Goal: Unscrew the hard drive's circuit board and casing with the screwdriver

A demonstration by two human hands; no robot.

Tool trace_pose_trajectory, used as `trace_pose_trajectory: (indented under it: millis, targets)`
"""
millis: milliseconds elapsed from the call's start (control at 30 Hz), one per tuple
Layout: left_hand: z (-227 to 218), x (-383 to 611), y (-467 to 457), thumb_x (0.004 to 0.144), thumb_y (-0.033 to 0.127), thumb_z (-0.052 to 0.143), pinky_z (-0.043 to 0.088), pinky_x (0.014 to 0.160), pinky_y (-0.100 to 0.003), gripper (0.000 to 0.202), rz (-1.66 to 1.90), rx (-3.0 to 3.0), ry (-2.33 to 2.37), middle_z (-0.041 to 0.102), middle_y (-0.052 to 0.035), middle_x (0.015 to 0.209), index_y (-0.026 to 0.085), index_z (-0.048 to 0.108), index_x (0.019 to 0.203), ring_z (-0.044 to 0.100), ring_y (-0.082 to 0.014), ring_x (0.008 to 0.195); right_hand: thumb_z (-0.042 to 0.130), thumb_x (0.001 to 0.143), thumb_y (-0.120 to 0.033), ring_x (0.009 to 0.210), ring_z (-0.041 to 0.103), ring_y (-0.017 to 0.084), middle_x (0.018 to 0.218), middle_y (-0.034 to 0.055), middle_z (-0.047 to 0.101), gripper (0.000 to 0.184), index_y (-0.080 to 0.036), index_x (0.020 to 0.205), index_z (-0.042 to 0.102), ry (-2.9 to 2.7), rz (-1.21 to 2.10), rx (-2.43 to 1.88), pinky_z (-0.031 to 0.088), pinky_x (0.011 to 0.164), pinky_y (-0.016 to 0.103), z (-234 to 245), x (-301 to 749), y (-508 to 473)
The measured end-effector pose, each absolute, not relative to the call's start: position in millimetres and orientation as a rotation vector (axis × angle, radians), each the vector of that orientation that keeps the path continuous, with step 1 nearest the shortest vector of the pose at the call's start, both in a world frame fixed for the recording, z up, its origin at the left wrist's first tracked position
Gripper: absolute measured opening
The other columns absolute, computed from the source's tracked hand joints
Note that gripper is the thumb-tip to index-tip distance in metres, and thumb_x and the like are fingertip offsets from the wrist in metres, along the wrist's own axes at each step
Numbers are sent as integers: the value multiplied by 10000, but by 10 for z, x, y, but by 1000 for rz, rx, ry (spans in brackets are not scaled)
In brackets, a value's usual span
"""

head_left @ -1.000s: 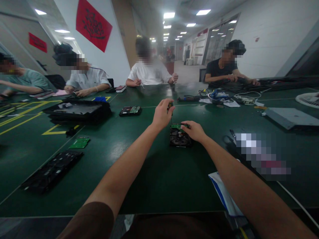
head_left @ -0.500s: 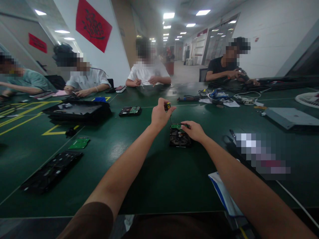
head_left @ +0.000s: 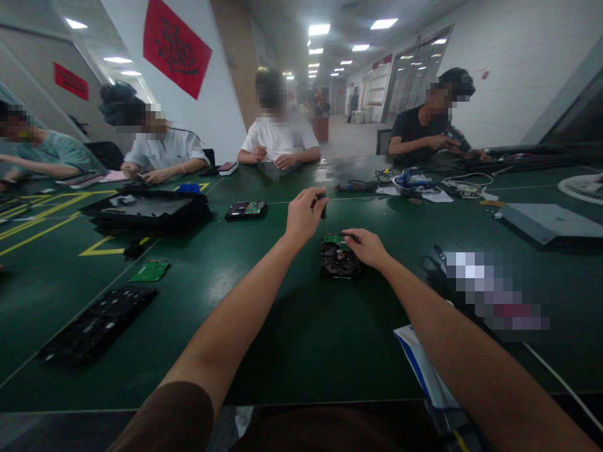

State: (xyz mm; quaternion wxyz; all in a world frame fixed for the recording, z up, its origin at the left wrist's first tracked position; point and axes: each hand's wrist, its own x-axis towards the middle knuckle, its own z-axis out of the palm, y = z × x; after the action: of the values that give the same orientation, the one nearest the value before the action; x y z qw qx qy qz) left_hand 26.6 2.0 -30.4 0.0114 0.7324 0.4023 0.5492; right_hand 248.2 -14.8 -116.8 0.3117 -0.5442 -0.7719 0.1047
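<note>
In the head view my left hand (head_left: 305, 216) is closed around the dark handle of a screwdriver (head_left: 323, 213). The screwdriver stands nearly upright, its thin shaft reaching down to the far left corner of a hard drive (head_left: 340, 262). The drive lies flat on the green table, black with a green circuit board (head_left: 333, 239) along its far end. My right hand (head_left: 368, 247) grips the drive's right side, thumb and fingers near the board. A small dark piece shows by those fingertips; I cannot make out what it is.
To the left lie a loose green board (head_left: 149, 271), a black drive body (head_left: 98, 323), another hard drive (head_left: 245, 210) and a black tray (head_left: 146, 210). A phone-like blurred item (head_left: 490, 292), a grey metal case (head_left: 553, 223) and cables (head_left: 419, 181) are on the right. Several people sit across.
My left fingers have shifted on the screwdriver, whose handle now stands more upright. My right hand and the hard drive stay put. The person opposite has lowered a hand.
</note>
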Motion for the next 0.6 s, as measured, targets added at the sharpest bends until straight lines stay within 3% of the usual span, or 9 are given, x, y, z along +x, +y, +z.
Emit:
trace_pose_trajectory:
  millis: [200, 433, 600]
  targets:
    - [-348, 302, 28, 867, 317, 783, 561, 742, -287, 314, 1726, 2131, 1198, 733, -19, 965, 236, 575, 1088, 706, -155, 788, 573, 973, -325, 1137, 667, 237, 1254, 76, 725, 326, -231, 1254, 708, -2043, 260, -1438, 498, 1011, 388, -1163, 2487, -153]
    - [-330, 310, -25, 907, 255, 720, 584, 802, -300, 174, 1807, 2233, 1202, 645, -67, 1113, 225, 664, 1070, 672, -166, 917, 574, 966, -318, 1123, 670, 241, 1238, 83, 731, 313, -222, 1224, 723, -2049, 266, -1421, 500, 1010, 399, -1154, 2482, -149]
    - [-324, 287, -11, 915, 212, 697, 581, 869, -329, 211, 1763, 2257, 1188, 693, -55, 1072, 227, 666, 1124, 681, -177, 936, 583, 963, -325, 1083, 679, 233, 1218, 78, 738, 311, -231, 1224, 724, -2036, 266, -1417, 505, 991, 391, -1161, 2472, -156]
